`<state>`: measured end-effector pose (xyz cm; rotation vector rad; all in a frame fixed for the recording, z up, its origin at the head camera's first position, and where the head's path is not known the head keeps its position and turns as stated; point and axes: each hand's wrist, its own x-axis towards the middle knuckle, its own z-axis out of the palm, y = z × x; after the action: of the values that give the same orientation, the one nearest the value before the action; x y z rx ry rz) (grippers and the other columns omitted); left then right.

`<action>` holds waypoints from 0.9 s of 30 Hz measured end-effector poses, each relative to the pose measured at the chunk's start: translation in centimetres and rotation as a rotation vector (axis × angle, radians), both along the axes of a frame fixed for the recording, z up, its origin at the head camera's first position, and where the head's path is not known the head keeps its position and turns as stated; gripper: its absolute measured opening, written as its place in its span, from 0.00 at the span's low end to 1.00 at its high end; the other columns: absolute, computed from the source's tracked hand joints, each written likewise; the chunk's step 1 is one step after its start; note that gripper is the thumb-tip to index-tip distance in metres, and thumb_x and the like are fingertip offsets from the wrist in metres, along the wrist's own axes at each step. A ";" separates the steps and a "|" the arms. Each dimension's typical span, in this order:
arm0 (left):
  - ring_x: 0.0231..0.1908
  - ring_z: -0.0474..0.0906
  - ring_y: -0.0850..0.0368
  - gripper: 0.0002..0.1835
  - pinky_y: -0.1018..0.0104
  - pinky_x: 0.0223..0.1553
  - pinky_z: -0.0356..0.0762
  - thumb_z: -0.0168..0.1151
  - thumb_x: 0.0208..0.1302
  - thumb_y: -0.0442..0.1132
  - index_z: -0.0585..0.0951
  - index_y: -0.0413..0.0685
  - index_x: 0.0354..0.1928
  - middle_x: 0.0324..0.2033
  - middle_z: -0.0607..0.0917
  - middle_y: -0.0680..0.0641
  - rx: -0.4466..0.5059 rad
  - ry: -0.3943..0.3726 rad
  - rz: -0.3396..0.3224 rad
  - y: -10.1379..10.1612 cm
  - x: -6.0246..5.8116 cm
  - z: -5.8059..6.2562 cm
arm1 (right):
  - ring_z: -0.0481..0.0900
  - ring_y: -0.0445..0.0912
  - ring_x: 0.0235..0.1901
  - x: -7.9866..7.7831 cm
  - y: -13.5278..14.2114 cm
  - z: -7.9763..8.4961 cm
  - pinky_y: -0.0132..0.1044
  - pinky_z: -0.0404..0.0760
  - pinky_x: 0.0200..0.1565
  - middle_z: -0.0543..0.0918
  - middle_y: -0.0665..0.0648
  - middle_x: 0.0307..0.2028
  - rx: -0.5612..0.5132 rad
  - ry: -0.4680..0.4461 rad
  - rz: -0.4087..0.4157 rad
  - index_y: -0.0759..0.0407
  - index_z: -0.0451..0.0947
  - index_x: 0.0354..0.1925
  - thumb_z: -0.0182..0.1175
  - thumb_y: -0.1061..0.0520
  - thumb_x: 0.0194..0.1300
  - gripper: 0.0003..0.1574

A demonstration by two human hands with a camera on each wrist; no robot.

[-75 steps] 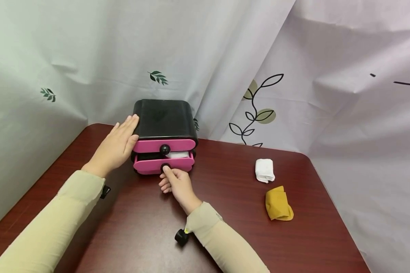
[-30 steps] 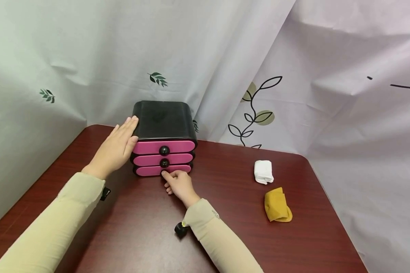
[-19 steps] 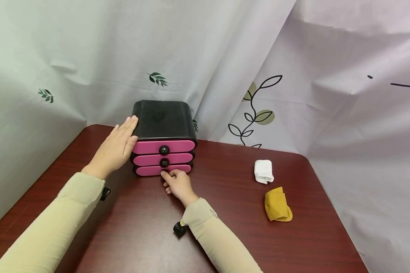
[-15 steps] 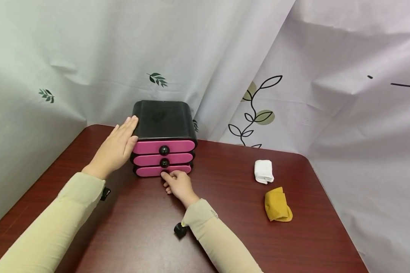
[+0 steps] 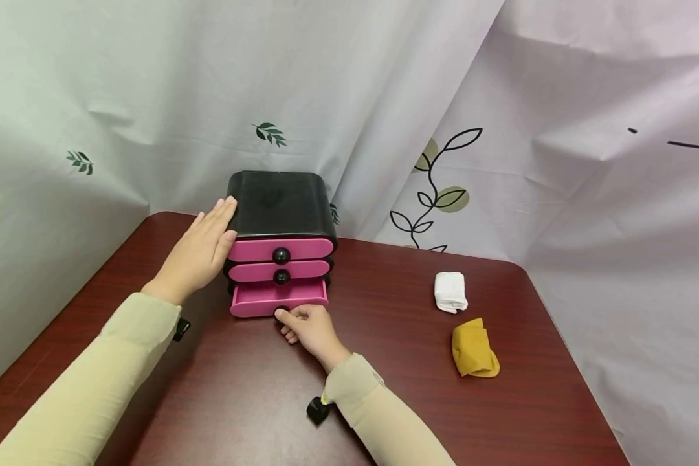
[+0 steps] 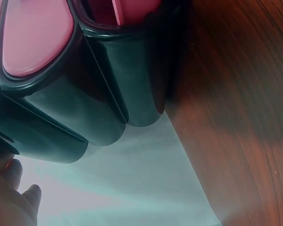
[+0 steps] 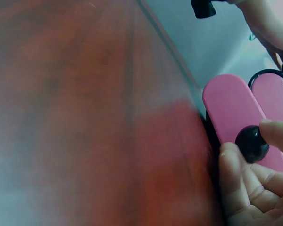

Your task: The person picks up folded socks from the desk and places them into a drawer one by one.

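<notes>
A small black drawer cabinet (image 5: 282,204) with three pink drawers stands at the back left of the table. Its bottom drawer (image 5: 279,303) is pulled partway out, and the part of its inside that shows is bare pink. Thumb and fingers of my right hand (image 5: 313,329) pinch that drawer's round black knob (image 7: 252,143), seen closely in the right wrist view. My left hand (image 5: 195,252) lies with straight fingers against the cabinet's left side, near the top edge. The top drawer (image 5: 309,248) and middle drawer (image 5: 311,269) are pushed in.
On the right of the reddish-brown table (image 5: 384,323) lie a folded white cloth (image 5: 451,291) and, nearer, a folded mustard-yellow cloth (image 5: 474,349). A pale curtain (image 5: 349,116) with leaf prints hangs right behind the cabinet and along the table's sides.
The middle drawer, ajar at first with something white inside, was pushed in. My right hand moved down to the bottom knob and drew that drawer out toward me. The left hand stayed put.
</notes>
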<state>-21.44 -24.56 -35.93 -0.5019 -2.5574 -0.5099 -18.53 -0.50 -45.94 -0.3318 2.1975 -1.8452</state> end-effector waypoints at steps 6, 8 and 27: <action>0.71 0.45 0.51 0.30 0.53 0.70 0.39 0.36 0.75 0.48 0.50 0.44 0.73 0.72 0.53 0.46 0.000 0.001 -0.002 0.0 0.0 0.0 | 0.76 0.40 0.14 1.6 0.9 -0.3 0.35 0.81 0.21 0.83 0.57 0.18 -0.013 -0.038 0.015 0.66 0.85 0.25 0.68 0.45 0.55 0.23; 0.71 0.45 0.51 0.30 0.53 0.70 0.39 0.36 0.75 0.48 0.50 0.44 0.73 0.72 0.53 0.46 -0.001 0.001 -0.003 -0.1 0.0 0.0 | 0.76 0.41 0.13 2.1 1.1 -0.4 0.35 0.81 0.20 0.83 0.58 0.18 -0.019 -0.050 0.015 0.65 0.85 0.25 0.68 0.45 0.54 0.23; 0.71 0.44 0.52 0.30 0.54 0.70 0.38 0.37 0.75 0.49 0.50 0.45 0.73 0.72 0.53 0.46 -0.003 0.001 0.002 -0.1 -0.1 -0.1 | 0.75 0.40 0.11 4.3 2.4 -0.6 0.35 0.79 0.18 0.80 0.55 0.14 -0.018 -0.049 0.091 0.65 0.85 0.23 0.69 0.48 0.54 0.20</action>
<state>-21.50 -24.64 -35.99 -0.5004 -2.5578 -0.5045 -14.20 1.95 -46.49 -0.3796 2.0990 -1.8074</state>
